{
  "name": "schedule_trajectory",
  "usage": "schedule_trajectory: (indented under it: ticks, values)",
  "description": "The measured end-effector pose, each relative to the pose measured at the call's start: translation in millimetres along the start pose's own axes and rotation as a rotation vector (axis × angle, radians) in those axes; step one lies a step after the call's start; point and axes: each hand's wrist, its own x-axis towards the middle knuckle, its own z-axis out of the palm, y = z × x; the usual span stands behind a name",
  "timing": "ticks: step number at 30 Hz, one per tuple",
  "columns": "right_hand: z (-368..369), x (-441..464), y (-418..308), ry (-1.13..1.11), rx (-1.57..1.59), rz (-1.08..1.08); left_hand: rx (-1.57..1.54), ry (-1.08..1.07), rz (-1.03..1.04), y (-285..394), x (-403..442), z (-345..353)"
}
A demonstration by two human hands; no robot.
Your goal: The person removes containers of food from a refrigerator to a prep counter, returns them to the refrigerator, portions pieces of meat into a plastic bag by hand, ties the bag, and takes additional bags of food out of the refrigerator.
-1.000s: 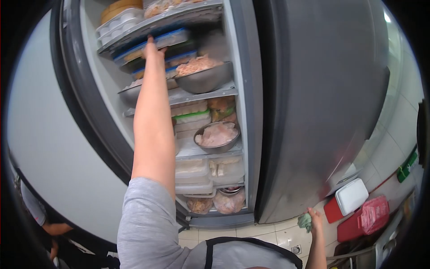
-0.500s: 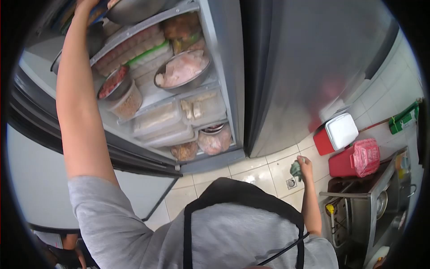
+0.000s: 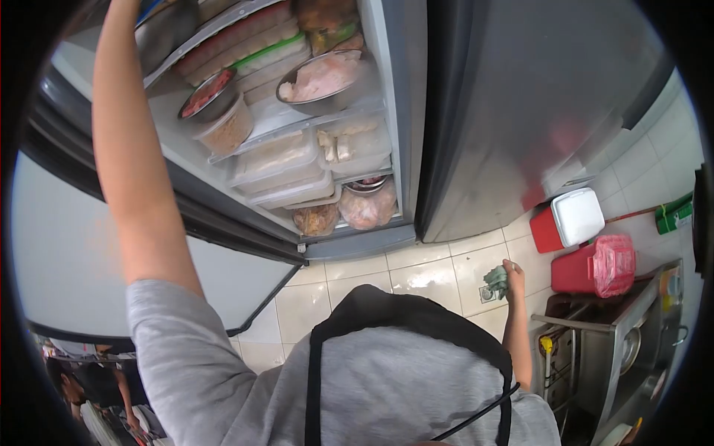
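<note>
Right hand [image 3: 515, 279] is holding the bunched green cloth [image 3: 495, 282], fingers clamped on it; the cloth is hanging over the tiled floor [image 3: 424, 286], near the open fridge [image 3: 406, 149]. Left arm [image 3: 137, 163] is reaching up at the fridge; left hand is sitting past the top edge, can't tell its fingers. Inside, large metal bowl [image 3: 338, 102] is holding pale pink pieces; small bowl [image 3: 224, 104] is resting on a clear tub [image 3: 227, 132].

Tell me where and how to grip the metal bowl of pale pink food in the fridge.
Probably grip the metal bowl by opposite sides of its rim, from the open front of the fridge: the bowl flares wide, with food up near the rim, so keep it level. Free the right hand of its green cloth first.
</note>
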Motion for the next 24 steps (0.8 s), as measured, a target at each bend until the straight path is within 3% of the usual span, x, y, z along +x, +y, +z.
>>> schedule_trajectory:
  ticks: [1, 2, 3, 4, 6, 10, 13, 17, 19, 22, 24]
  values:
    - [-4, -1, -1, 0.006, 0.001, 0.005, -0.202, 0.083, -0.068, 10, -29, 7]
    - [-6, -1, -1, -0.001, -0.002, 0.000, -0.377, 0.022, -0.065, 22, -68, 11]
    - [-7, 0, -1, -0.028, 0.013, 0.016, -0.720, -0.072, -0.078, 33, -105, 20]
    - [-8, 0, -1, -0.055, 0.025, 0.034, -0.781, -0.370, -0.055, -6, -132, 46]
    - [-6, 3, 2, -0.107, 0.019, 0.042, -0.991, -0.387, -0.353, 29, -209, 83]
    - [13, -4, -17, -0.208, -0.066, -0.001, -1.403, -0.290, -1.111, 25, -285, 176]
    - [24, 9, -9, -0.248, -0.133, -0.037, -1.670, -0.205, -1.304, 35, -269, 190]
    - [57, 3, -4, -0.330, -0.236, -0.119, -1.790, -0.235, -1.145, 28, -241, 216]
    - [72, -5, -7, -0.368, -0.361, -0.207, -1.659, -0.172, -1.330, 24, -236, 248]
    - [93, -18, -20, -0.382, -0.452, -0.295, -1.659, -0.109, -1.360, 29, -233, 242]
    - [110, -35, -50, -0.412, -0.577, -0.469, -1.660, -0.103, -1.392, 28, -230, 231]
